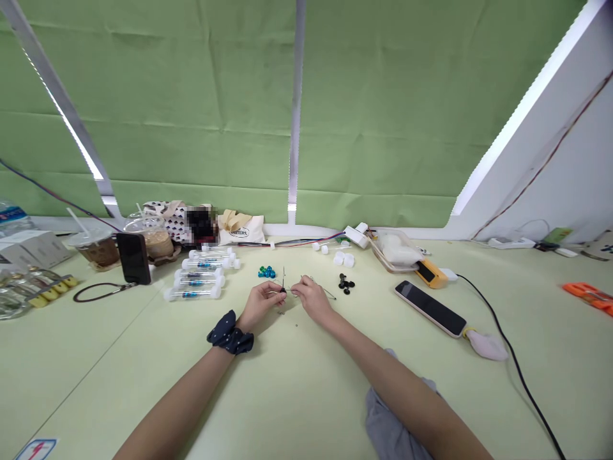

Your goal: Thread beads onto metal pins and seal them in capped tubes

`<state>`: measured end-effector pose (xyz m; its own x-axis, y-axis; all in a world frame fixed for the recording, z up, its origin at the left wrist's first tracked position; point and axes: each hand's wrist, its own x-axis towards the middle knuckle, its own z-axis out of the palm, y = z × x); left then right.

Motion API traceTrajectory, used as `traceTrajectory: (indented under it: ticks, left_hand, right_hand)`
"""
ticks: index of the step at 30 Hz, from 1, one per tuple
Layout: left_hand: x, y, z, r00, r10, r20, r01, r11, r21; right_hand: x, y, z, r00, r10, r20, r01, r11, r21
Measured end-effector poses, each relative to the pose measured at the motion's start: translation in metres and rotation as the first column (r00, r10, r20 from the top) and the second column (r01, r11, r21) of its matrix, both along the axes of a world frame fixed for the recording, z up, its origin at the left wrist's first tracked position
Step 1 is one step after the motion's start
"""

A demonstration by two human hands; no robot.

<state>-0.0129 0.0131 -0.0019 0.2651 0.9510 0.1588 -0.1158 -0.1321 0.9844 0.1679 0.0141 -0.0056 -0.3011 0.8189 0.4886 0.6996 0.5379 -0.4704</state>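
Note:
Near the middle of the table, my left hand pinches a small black part with a thin upright pin. My right hand, just to its right, has its fingers closed around a thin metal rod that sticks out to the right. The two hands' fingertips are close together at the black part. Blue and green beads lie just behind my left hand. Several small black pieces sit to the right of my right hand.
Clear tubes with white caps lie at left, beside a standing phone and drink cups. White caps lie behind the hands. A phone, yellow device, plastic tray and black cable are at right.

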Motion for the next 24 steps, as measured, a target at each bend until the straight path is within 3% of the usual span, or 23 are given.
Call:
traceTrajectory:
  ticks: [3, 6, 9, 12, 15, 19, 24]
  left_hand:
    - [-0.0004, 0.0017, -0.0008, 1.000, 0.008, -0.026, -0.007, 1.000, 0.009]
    - [-0.0017, 0.0038, -0.0038, 0.999, 0.005, -0.046, -0.003, 0.999, 0.037]
    - [-0.0030, 0.0053, -0.0069, 0.999, -0.015, -0.044, 0.018, 0.997, 0.072]
    - [-0.0035, 0.0059, -0.0087, 0.998, -0.040, -0.046, 0.044, 0.995, 0.091]
    - [-0.0032, 0.0056, -0.0087, 0.997, -0.050, -0.054, 0.056, 0.992, 0.111]
    - [-0.0025, 0.0044, -0.0059, 0.996, -0.068, -0.064, 0.076, 0.988, 0.136]
    - [-0.0022, 0.0026, -0.0013, 0.993, -0.079, -0.090, 0.091, 0.986, 0.141]
  right_hand:
    - [0.0021, 0.0005, 0.0037, 0.999, 0.001, -0.051, -0.004, 0.999, -0.049]
    - [0.0034, 0.0028, 0.0052, 0.969, 0.025, -0.247, -0.075, 0.978, -0.196]
    - [0.0050, 0.0050, 0.0050, 0.869, -0.021, -0.494, -0.215, 0.884, -0.415]
    - [0.0067, 0.0054, 0.0050, 0.747, -0.112, -0.655, -0.353, 0.768, -0.534]
    - [0.0073, 0.0047, 0.0061, 0.668, -0.194, -0.719, -0.440, 0.676, -0.591]
    - [0.0070, 0.0046, 0.0080, 0.622, -0.257, -0.739, -0.507, 0.587, -0.631]
    - [0.0077, 0.0058, 0.0069, 0.628, -0.295, -0.720, -0.508, 0.546, -0.666]
